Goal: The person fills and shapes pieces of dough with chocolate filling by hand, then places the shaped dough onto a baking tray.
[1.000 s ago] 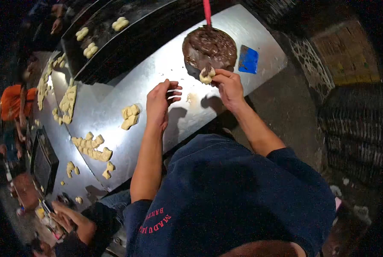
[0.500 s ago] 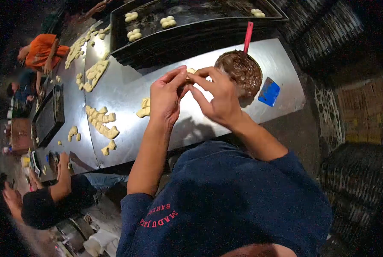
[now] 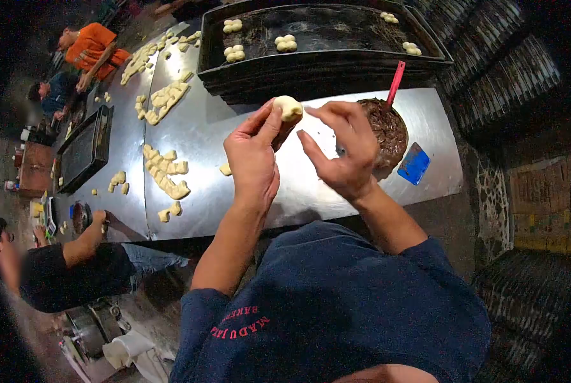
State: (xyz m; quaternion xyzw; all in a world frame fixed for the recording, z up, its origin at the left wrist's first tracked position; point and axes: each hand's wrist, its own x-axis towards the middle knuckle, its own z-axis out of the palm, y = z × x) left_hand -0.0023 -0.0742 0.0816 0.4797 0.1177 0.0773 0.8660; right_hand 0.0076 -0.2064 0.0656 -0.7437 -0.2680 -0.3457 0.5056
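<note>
My left hand (image 3: pixel 256 143) grips a pale, rounded piece of dough (image 3: pixel 288 108) between thumb and fingers, above the metal table. Just to its right is my right hand (image 3: pixel 349 143), thumb and index finger spread apart with nothing between them. Behind that hand sits a mound of brown chocolate-like filling (image 3: pixel 387 134), partly hidden by it, with a red-handled tool (image 3: pixel 396 84) standing in it. A blue scraper (image 3: pixel 414 164), smeared with brown, lies beside the mound. Part of another dough piece (image 3: pixel 225 169) shows at the left of my left wrist.
Dark baking trays (image 3: pixel 323 62) are stacked at the back, several dough clusters on the top one. More cut dough (image 3: pixel 164 172) lies on the left of the steel table (image 3: pixel 202 217). Co-workers stand along that side, one in an orange shirt (image 3: pixel 94 48), near another tray (image 3: pixel 84 150).
My right hand has let go of the dough and opened away to the right. The dough in my left hand now shows fully. The camera view has shifted.
</note>
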